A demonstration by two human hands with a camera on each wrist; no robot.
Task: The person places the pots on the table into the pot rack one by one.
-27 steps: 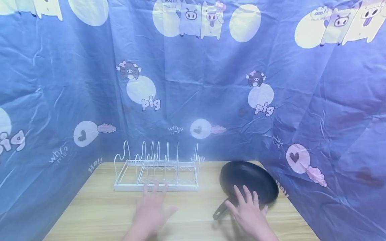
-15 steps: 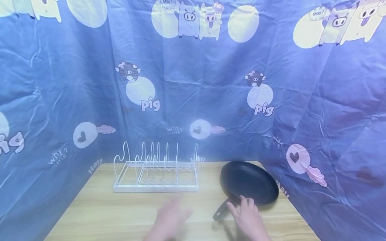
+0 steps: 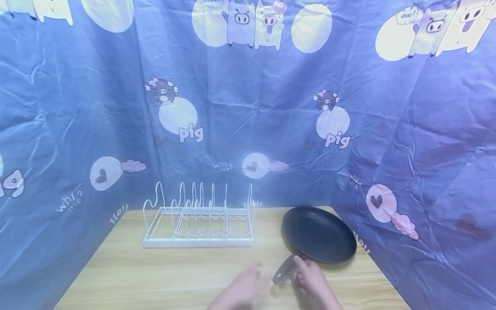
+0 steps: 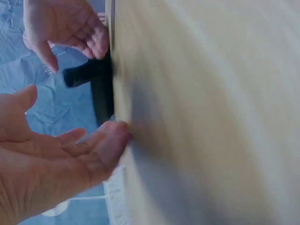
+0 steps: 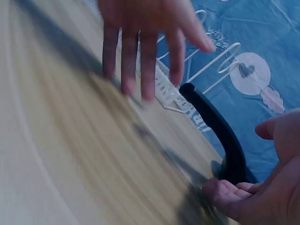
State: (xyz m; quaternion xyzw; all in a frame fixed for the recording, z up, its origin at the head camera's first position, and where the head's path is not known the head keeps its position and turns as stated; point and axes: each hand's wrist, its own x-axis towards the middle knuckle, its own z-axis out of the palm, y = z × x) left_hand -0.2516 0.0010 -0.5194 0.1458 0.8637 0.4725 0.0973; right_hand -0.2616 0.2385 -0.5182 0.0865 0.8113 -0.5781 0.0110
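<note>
A black frying pan (image 3: 319, 234) lies on the right of the wooden table, its handle (image 3: 284, 269) slanting toward the near left. Beside the handle is my right hand (image 3: 311, 277). In the right wrist view the thumb stands apart from the handle and the fingers are loosely bent near its pan end; whether they touch it cannot be told. My left hand (image 3: 248, 284), blurred, hovers left of the handle's tip. The left wrist view shows its fingers (image 4: 101, 154) relaxed, holding nothing.
A white wire rack (image 3: 197, 243) with upright dividers stands at the back left of the wooden table (image 3: 155, 275). Blue printed cloth (image 3: 248, 129) hangs behind and along both sides, close to the pan's right edge.
My left hand has moved right and nearer, from in front of the rack toward the pan handle. My right hand has lowered beside the handle, its spread fingers drawing in. Pan and rack stay put.
</note>
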